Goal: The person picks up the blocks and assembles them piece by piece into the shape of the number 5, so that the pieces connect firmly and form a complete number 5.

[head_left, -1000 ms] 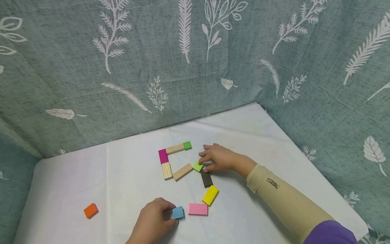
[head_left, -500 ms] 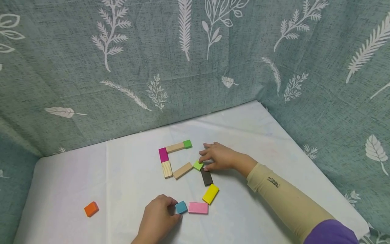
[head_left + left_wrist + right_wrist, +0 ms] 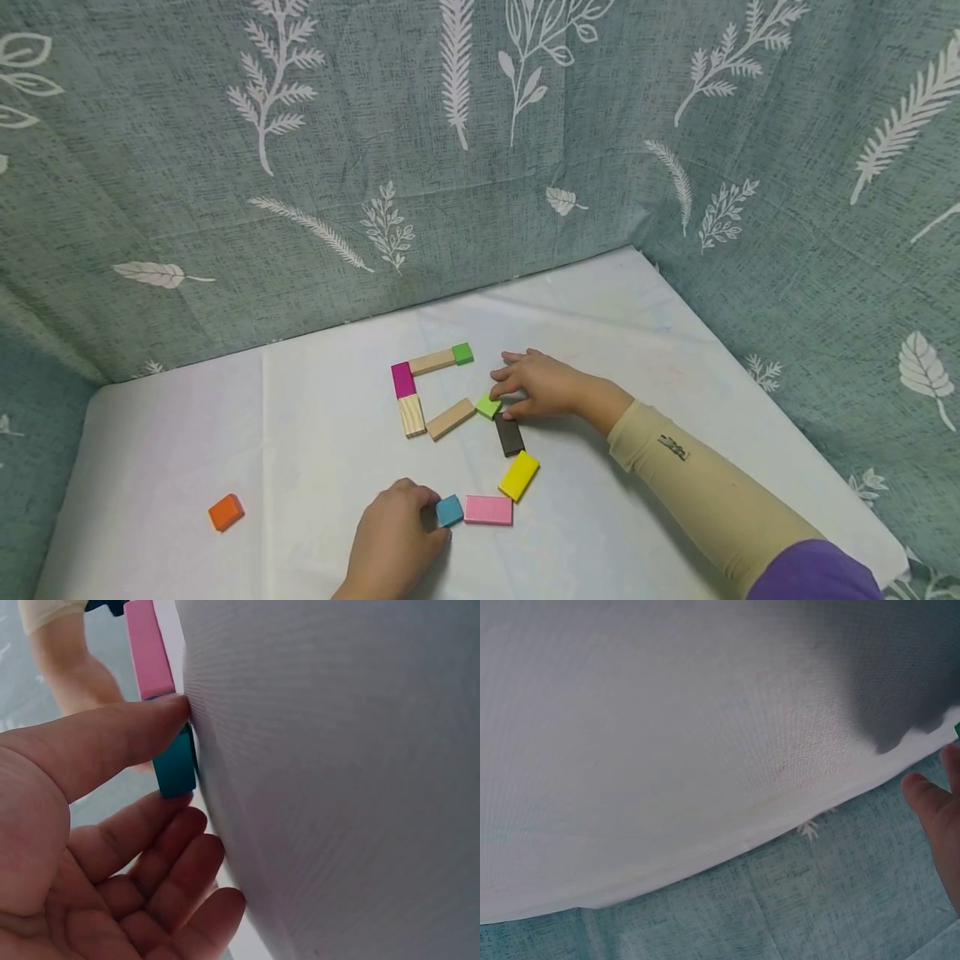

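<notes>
In the head view, my left hand pinches a small blue block between thumb and forefinger, down at the cloth. The left wrist view shows the thumb on one side of this blue block, its near end close to the pink block. To its right, that pink block lies flat, followed by a yellow block and a dark brown block. My right hand rests with loosely bent fingers, forefinger on the light green block and thumb at the brown block's top end.
Beyond lie a plain wood block, a striped wood block, a magenta block, another plain wood block and a green block. An orange block lies apart at left. Patterned curtains stand behind the white cloth.
My left hand has slid the blue block rightward and slightly away from me, turning it a little, up to the left end of the pink block. My right hand stays in place.
</notes>
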`<state>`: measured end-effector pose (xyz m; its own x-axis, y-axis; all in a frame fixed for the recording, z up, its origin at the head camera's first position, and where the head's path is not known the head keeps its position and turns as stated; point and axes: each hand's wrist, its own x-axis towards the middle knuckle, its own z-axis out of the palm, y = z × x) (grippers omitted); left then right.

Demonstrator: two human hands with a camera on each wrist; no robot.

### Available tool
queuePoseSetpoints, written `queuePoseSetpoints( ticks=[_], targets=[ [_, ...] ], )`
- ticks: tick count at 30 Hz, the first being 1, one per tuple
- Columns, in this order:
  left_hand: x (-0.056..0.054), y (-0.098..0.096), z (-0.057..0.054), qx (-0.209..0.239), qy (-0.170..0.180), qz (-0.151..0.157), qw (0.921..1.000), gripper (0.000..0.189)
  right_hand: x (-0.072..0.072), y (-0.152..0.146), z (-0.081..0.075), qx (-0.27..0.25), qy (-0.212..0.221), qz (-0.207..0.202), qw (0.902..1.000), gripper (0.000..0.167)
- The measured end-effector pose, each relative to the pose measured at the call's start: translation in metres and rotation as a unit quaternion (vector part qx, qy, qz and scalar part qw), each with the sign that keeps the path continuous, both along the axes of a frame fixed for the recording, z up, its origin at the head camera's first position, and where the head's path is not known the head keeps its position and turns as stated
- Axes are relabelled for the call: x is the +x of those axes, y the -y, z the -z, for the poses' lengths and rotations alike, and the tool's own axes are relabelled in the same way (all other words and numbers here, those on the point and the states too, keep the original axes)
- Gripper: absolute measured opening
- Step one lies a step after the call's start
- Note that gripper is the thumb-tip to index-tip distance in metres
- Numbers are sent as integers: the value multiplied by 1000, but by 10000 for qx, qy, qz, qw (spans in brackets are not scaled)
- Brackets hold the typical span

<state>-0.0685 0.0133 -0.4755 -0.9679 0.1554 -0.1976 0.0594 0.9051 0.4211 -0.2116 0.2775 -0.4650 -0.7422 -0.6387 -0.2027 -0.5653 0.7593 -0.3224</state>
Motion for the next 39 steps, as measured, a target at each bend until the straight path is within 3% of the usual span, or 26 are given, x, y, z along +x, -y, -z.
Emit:
queuePoseSetpoints(
  ticks=[5, 8, 10, 13, 17, 20, 23, 26, 30, 35, 39],
  targets=[
    [0, 5, -5, -132, 455, -252, 9986, 51, -1, 4, 0, 19, 31, -36, 10000, 37],
    [-3, 25, -17, -193, 539, -552, 9968, 64, -1, 7, 0, 39, 50, -51, 10000, 37],
    [-7, 50, -26, -264, 347, -751, 9962, 68, -2, 9, 0, 53, 32, -61, 10000, 38],
    [-13, 103, -31, -517, -152, -1100, 9925, 73, 0, 8, 0, 50, 17, -58, 10000, 38],
    [-25, 178, -23, -720, -345, -1438, 9864, 90, 4, 0, -1, 101, 54, 100, 9999, 38],
    [-34, 218, -12, -389, -46, -1239, 9915, 102, 6, -7, -3, 117, 67, 258, 9996, 39],
    [-40, 243, -3, -97, 124, -841, 9963, 109, 6, -10, -7, 73, 64, 301, 9995, 39],
    [-45, 256, 1, -130, 174, -650, 9977, 110, 5, -8, -8, 13, 112, 261, 9996, 39],
    [-46, 261, 4, -261, 8, -636, 9976, 98, 5, -4, -7, 47, 205, 266, 9994, 39],
    [-43, 261, 3, -334, -23, -826, 9960, 72, 4, 1, -6, 35, 204, 225, 9995, 39],
    [-40, 261, 0, -472, 103, -1097, 9928, 65, 3, 5, -4, -99, 211, 81, 9997, 39]
  ],
)
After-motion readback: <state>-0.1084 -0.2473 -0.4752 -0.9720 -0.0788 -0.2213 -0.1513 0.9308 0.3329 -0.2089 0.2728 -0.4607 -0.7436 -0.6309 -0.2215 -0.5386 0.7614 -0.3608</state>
